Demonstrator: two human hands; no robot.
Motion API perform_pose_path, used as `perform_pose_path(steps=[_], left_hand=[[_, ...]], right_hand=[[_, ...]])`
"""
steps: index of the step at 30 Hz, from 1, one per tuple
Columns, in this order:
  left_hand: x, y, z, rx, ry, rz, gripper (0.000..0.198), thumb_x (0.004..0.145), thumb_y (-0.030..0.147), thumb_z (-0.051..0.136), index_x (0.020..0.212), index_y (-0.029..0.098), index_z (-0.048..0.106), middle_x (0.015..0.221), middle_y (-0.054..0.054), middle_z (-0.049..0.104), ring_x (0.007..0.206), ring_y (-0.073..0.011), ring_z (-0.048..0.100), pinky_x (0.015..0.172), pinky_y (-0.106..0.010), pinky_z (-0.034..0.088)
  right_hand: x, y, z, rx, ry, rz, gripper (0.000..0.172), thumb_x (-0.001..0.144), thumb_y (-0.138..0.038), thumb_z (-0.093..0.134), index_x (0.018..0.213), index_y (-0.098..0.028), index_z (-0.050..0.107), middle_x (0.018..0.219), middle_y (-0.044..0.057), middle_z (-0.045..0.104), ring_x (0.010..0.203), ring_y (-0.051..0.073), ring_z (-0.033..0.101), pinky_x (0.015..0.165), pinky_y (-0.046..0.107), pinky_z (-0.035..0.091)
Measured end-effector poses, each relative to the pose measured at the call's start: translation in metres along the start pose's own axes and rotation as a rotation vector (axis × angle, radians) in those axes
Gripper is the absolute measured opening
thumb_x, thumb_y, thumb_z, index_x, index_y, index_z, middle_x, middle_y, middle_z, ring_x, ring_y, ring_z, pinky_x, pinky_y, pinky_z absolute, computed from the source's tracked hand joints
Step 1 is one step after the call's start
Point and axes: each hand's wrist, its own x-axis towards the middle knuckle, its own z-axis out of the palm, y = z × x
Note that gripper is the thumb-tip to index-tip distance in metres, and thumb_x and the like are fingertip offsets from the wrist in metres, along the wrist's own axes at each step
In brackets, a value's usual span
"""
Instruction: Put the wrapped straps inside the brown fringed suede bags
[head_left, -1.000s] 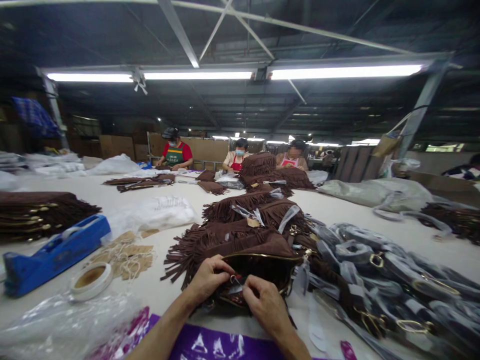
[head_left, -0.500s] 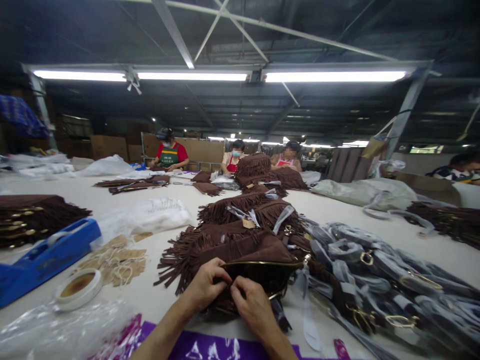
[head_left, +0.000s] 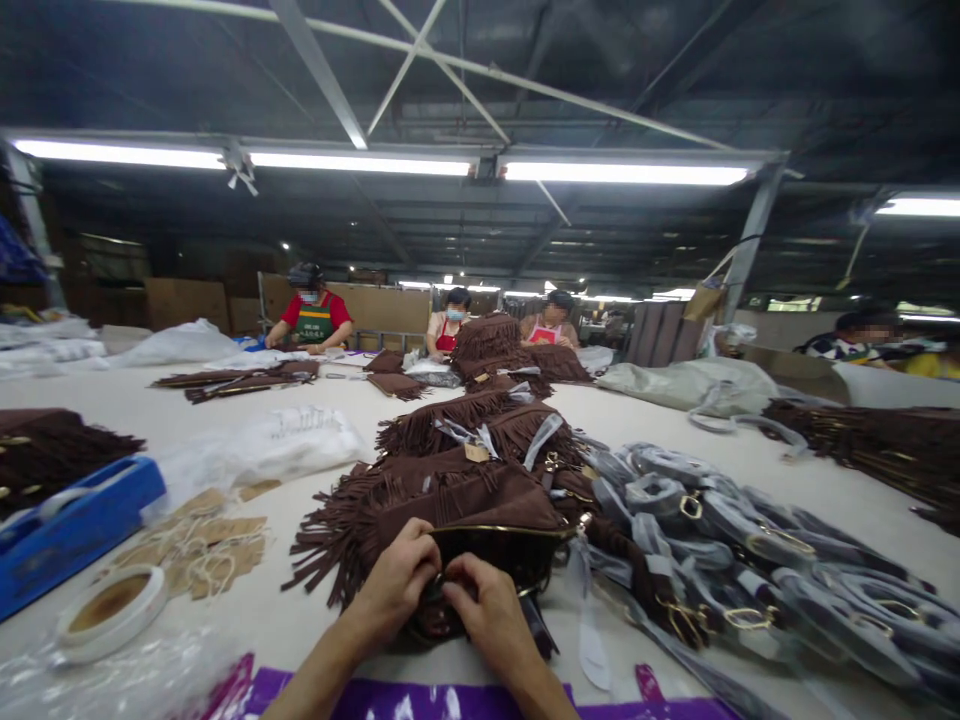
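Note:
A dark brown fringed handbag lies in front of me, its gold zip open and its dark inside showing. My left hand has its fingers closed on the near edge of the opening, at the left end of the zip. Close beside it, my right hand pinches the same near edge, thumb and fingers together. The fingertips of both hands almost meet, and whatever small part lies between them is hidden. A clear plastic-wrapped tag hangs from the zip's right end.
Plastic-wrapped straps with gold buckles are heaped at the right. More fringed bags are stacked beyond. At the left are a blue tape dispenser, a tape roll and cardboard tags. Several people sit across the table.
The whole view has turned slightly right, so things sit further left. Both hands stay at the bag's opening, with the fingers shifted slightly along its near edge.

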Motion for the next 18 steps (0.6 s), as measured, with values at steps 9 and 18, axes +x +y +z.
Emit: perform_pose_path(steps=[9,18], left_hand=[[0.014,0.001,-0.003,-0.354,-0.007,-0.164,0.032,0.074,0.053,0.06,0.071,0.021,0.06,0.141,-0.011,0.047,0.136,-0.0341,0.035,0.113,-0.047,0.027],[0.08,0.098,0.008,0.033,-0.08,0.052,0.017,0.075,0.035,0.055,0.068,0.022,0.063,0.103,-0.008,0.069,0.103,-0.0284,0.058,0.094,-0.037,0.045]], right_hand=[[0.008,-0.012,0.002,0.312,0.194,-0.216,0.018,0.083,-0.022,0.054,0.076,-0.019,0.071,0.075,0.002,0.066,0.072,0.016,0.06,0.068,0.023,0.043],[0.01,0.003,0.008,0.429,0.159,-0.098,0.028,0.08,-0.046,0.066,0.066,-0.022,0.071,0.059,-0.004,0.058,0.057,0.014,0.054,0.054,0.022,0.04]])
